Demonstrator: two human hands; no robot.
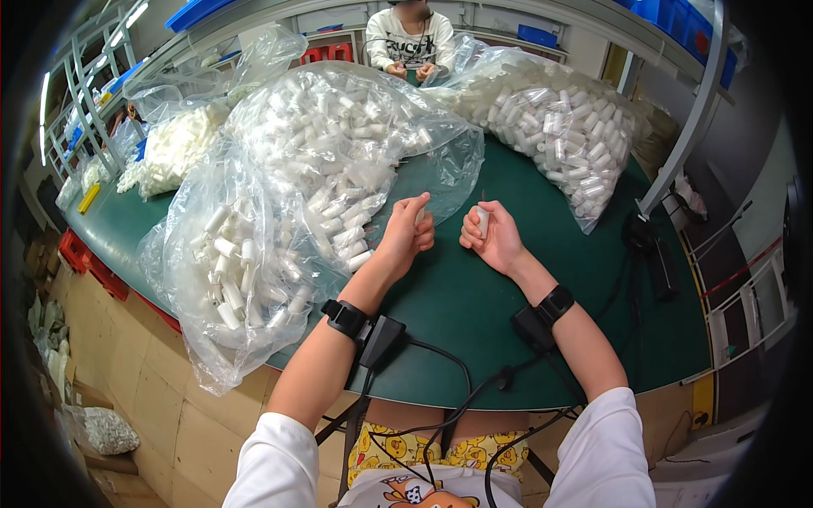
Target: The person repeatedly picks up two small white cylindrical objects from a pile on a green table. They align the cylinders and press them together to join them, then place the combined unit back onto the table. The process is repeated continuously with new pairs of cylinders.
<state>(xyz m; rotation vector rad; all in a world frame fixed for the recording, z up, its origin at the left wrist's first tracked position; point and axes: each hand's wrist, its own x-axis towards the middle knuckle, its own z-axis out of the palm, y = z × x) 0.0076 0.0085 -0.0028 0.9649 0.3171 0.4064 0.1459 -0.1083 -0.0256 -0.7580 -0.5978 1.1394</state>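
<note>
Over the green table both my hands are raised close together. My right hand is closed around a small white plastic cylinder, and a thin dark tip sticks up above it. My left hand is curled shut, thumb pointing up; a pale bit shows between its fingers, too covered to name. Just left of it, loose white cylinders spill from the mouth of a big clear plastic bag. Another part of clear bagging with similar cylinders lies beside my left forearm.
A second full bag of cylinders stands at the far right, and a bag of whitish parts at the far left. Black cables run from my wrist straps across the table's near edge. Across the table sits another person. A metal post rises at right.
</note>
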